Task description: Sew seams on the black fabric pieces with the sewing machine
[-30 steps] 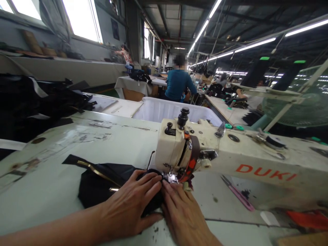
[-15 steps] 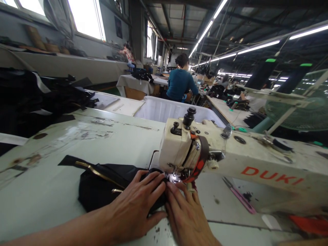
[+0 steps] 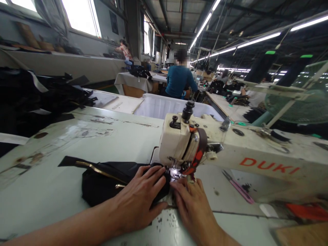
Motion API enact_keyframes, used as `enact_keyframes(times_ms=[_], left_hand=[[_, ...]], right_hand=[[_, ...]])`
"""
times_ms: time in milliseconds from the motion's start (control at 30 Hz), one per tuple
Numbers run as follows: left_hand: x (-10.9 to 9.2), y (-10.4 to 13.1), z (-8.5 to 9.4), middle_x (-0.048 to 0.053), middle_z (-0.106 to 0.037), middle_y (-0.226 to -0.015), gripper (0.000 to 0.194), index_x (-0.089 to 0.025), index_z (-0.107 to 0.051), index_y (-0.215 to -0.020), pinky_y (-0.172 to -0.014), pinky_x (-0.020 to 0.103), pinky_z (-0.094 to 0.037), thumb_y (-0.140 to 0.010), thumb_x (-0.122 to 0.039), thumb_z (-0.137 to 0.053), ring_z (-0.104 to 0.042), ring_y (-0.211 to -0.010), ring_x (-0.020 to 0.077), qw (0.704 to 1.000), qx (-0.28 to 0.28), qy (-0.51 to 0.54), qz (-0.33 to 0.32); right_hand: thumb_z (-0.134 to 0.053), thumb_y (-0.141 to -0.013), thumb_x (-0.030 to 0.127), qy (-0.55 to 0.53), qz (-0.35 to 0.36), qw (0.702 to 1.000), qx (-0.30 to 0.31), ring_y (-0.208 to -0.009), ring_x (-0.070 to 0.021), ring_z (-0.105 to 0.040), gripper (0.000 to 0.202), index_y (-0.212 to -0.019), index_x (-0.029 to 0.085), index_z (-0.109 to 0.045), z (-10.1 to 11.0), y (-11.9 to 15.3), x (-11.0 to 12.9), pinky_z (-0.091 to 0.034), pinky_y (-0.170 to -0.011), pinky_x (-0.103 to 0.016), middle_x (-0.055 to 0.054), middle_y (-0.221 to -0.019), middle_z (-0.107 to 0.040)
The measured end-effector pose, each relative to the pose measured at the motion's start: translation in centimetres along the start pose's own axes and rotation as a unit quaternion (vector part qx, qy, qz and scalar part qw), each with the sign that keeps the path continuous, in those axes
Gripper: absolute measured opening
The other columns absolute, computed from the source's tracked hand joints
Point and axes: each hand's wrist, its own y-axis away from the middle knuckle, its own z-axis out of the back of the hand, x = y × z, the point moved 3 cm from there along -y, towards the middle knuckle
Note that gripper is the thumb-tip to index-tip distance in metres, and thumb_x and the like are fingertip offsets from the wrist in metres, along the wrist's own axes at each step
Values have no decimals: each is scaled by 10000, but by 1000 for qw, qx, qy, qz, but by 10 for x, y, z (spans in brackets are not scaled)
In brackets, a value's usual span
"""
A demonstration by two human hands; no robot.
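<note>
A black fabric piece with a gold-toothed zipper (image 3: 97, 169) lies on the machine bed, its right end at the lit presser foot (image 3: 175, 173) of a sewing machine (image 3: 176, 131). Across that end lies my left hand (image 3: 139, 198), fingers stretched out flat on the cloth and thumb spread toward me. My right hand (image 3: 193, 201) is just in front of the presser foot, with bent fingers drawn together beside the cloth's right edge. Whatever is between its fingertips is hidden. A red-and-dark strap (image 3: 201, 153) hangs on the machine head.
Pink-handled snips (image 3: 238, 188) lie under the machine arm, near an orange-red item (image 3: 306, 211). Dark cloth is heaped (image 3: 41, 92) at left. Behind the machine stands a white bin (image 3: 153, 106). A person in teal (image 3: 179, 80) sits beyond it; a green fan (image 3: 287, 106) is at right.
My right hand has shifted slightly right and its fingers are more bent. My left hand and the fabric have moved a little to the right. The camera view has shifted slightly.
</note>
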Motion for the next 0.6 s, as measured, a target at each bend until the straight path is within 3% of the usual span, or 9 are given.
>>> enact_keyframes(times_ms=[167, 300, 433, 600], left_hand=[[-1, 5, 11, 129, -469, -1380, 347, -189, -565, -1171, -1098, 506, -368, -837, -266, -617, -396, -1316, 313, 999, -33, 24, -33], [-3, 6, 13, 98, -514, -1224, 198, -208, -603, -1056, -1057, 420, -434, -864, -189, -558, -481, -1207, 263, 997, -36, 35, -50], [1, 4, 11, 88, -495, -1276, 160, -217, -591, -1030, -1058, 410, -437, -874, -249, -577, -470, -1235, 265, 999, -30, 19, -36], [6, -4, 20, 67, -536, -1314, 152, -220, -578, -954, -1068, 401, -428, -851, -319, -632, -469, -1263, 251, 999, 28, 0, -22]], right_hand=[[-573, -894, 151, 4, -23, 998, 56, -818, -225, -609, 128, -1006, 204, -606, 10, -7, -6, -495, -726, -351, -54, -902, -651], [-579, -905, 145, 64, 87, 990, 94, -688, -174, -620, 69, -964, 178, -564, 15, -10, -7, -467, -600, -290, -14, -801, -658], [-485, -886, 47, 142, 227, 961, 66, -547, -173, -587, 259, -1131, 91, -556, 9, -7, 0, -421, -481, -310, -6, -682, -624], [-467, -863, 65, 157, 268, 950, 38, -452, -179, -542, 340, -1184, 0, -562, -2, -4, 12, -359, -407, -323, -22, -586, -585]])
